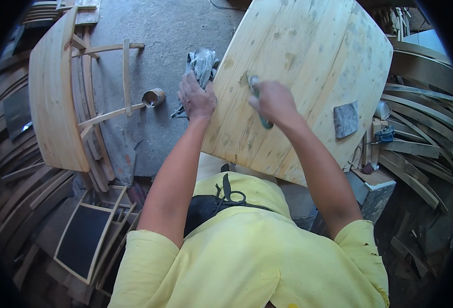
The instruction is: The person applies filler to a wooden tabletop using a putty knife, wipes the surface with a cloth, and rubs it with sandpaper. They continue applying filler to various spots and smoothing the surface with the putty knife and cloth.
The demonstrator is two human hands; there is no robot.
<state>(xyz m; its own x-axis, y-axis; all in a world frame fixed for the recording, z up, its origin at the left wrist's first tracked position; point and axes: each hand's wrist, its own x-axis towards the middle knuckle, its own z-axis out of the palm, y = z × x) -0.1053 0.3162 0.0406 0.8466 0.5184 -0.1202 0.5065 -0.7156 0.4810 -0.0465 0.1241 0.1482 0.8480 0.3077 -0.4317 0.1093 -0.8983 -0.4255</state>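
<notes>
A pale wooden panel (313,66) with several darker patches lies in front of me. Over its left part, my right hand (276,101) is closed round a green-handled tool (265,121), partly blurred, its head near a brownish patch. My left hand (197,97) is at the panel's left edge, its fingers on a grey-blue crumpled cloth (203,65) that hangs beside the panel. A grey sheet (346,120) rests on the panel's right part.
An open can (153,97) stands on the concrete floor (159,25) to the left, near a wooden chair-like frame (57,97). Curved wooden strips are stacked on both sides. At the right are another can (383,110) and a blue object (385,134) near the panel's edge.
</notes>
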